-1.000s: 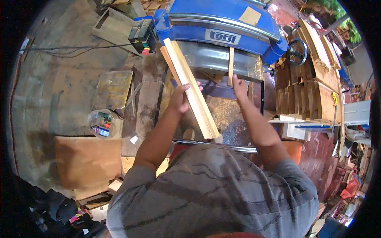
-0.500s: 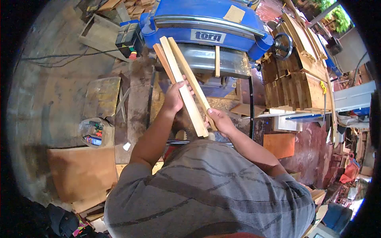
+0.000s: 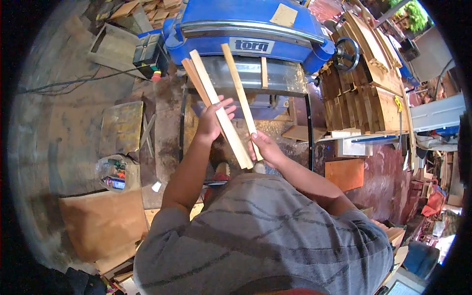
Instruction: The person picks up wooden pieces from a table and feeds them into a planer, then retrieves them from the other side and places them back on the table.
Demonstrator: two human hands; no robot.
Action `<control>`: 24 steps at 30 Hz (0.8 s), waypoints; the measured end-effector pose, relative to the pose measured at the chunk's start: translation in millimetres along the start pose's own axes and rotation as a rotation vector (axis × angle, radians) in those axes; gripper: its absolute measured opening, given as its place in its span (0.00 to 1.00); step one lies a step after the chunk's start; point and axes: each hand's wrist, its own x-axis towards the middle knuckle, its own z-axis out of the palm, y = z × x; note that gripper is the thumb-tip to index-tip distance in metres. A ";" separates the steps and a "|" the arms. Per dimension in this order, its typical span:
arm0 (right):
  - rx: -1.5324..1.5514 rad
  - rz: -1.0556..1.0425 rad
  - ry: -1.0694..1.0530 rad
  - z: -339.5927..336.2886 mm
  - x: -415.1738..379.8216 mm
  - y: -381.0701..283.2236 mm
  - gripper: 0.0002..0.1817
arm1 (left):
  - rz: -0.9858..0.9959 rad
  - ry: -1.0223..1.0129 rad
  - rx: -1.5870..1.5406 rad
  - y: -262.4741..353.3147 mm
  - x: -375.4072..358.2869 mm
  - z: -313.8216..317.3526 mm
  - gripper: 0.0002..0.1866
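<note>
My left hand [image 3: 212, 121] grips a bundle of light wooden slats [image 3: 205, 91] that slants up and to the left. My right hand [image 3: 263, 147] holds the near end of a single wooden slat [image 3: 237, 86], angled apart from the bundle and pointing toward the machine. Both hands are in front of a blue thickness planer [image 3: 246, 29] labelled "torq". Another short slat [image 3: 264, 72] lies in the planer's metal mouth.
Stacks of wooden pieces [image 3: 361, 103] stand to the right of the planer. A clear container of small items [image 3: 114, 169] sits on the floor at left, near plywood sheets [image 3: 101, 221] and a cable [image 3: 64, 86]. An orange board [image 3: 345, 173] lies at right.
My right hand left the slat in the planer, came back to the bundle and drew one slat away from it. The view shifted slightly.
</note>
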 end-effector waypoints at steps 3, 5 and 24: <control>0.055 0.104 0.120 -12.2 18.3 14.8 0.15 | -0.056 0.088 -0.017 -1.1 2.7 -21.2 0.27; 0.167 0.212 0.181 -19.1 31.2 26.3 0.15 | -0.092 0.141 -0.040 1.9 -6.3 -28.4 0.25; -0.061 0.011 0.376 -47.1 213.8 12.8 0.24 | 0.010 0.023 -0.026 18.9 -46.4 -51.1 0.20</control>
